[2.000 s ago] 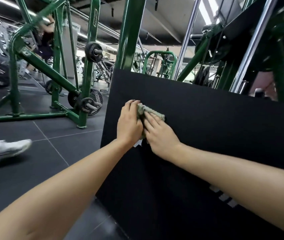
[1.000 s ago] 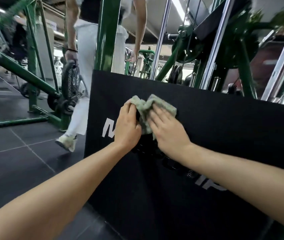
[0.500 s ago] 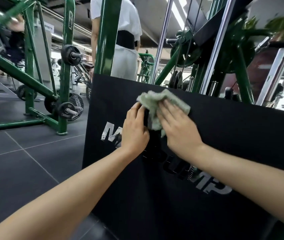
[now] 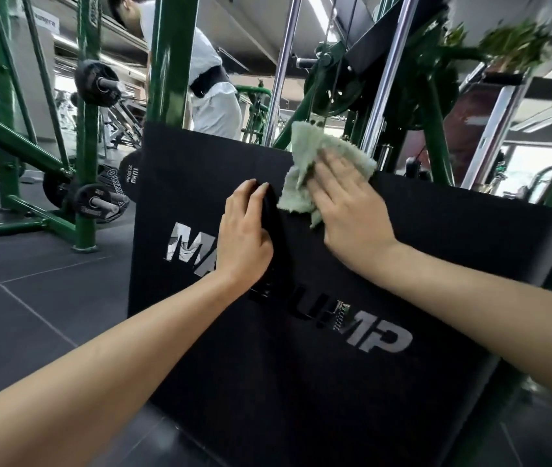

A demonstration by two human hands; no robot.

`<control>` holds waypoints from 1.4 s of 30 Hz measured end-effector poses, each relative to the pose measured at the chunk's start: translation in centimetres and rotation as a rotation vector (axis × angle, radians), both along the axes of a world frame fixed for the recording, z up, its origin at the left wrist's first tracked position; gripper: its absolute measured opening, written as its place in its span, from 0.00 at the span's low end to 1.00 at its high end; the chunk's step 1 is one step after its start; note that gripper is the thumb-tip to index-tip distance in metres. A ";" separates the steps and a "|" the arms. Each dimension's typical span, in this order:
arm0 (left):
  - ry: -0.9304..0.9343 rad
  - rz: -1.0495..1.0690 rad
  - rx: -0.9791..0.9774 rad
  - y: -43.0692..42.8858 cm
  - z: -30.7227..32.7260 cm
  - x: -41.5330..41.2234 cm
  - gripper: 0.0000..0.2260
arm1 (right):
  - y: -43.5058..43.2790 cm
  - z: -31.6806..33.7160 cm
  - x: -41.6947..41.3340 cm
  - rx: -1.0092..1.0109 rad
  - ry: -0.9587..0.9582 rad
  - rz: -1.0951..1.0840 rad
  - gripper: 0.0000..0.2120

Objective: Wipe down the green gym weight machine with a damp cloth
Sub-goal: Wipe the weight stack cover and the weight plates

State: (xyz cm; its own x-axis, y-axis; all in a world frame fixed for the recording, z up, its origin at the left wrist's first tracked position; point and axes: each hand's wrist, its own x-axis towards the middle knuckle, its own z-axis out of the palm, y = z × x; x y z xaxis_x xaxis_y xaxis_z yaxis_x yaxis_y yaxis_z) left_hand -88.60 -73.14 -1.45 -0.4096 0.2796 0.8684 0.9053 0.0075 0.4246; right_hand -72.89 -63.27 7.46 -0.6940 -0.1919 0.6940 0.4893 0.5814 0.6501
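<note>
My one pale green cloth (image 4: 318, 163) sits at the top edge of the machine's black panel (image 4: 301, 382), bunched and spilling over the rim. My right hand (image 4: 348, 210) lies flat on it, fingers straight and together, pressing it to the panel. My left hand (image 4: 244, 237) rests just beside, fingers relaxed against the black face, holding nothing. Both forearms reach up from below. Two chrome rods (image 4: 283, 62) rise behind the edge; tiled floor (image 4: 32, 315) lies open to my left.

Daylight glares white through the openings at far right and left. The foliage (image 4: 517, 45) up top smears with motion blur. Straight bars bow toward the edges.
</note>
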 end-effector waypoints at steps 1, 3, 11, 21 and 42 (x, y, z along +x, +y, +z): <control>0.014 0.005 -0.010 0.0 -0.2 0.0 0.38 | 0.2 -2.2 0.2 0.010 -0.050 -0.005 0.27; 0.043 0.019 -0.026 0.1 -0.4 -0.1 0.37 | 0.3 -7.0 1.3 0.018 -0.229 -0.040 0.28; 0.145 0.003 -0.014 0.7 0.9 1.1 0.35 | 0.6 -5.3 4.6 -0.002 -0.253 -0.030 0.30; 0.263 -0.020 0.024 2.3 0.9 2.7 0.29 | 0.9 -8.2 5.6 -0.032 -0.201 -0.013 0.29; 0.364 -0.071 -0.058 1.8 0.4 4.4 0.30 | 1.0 -11.2 11.1 0.003 -0.405 -0.085 0.32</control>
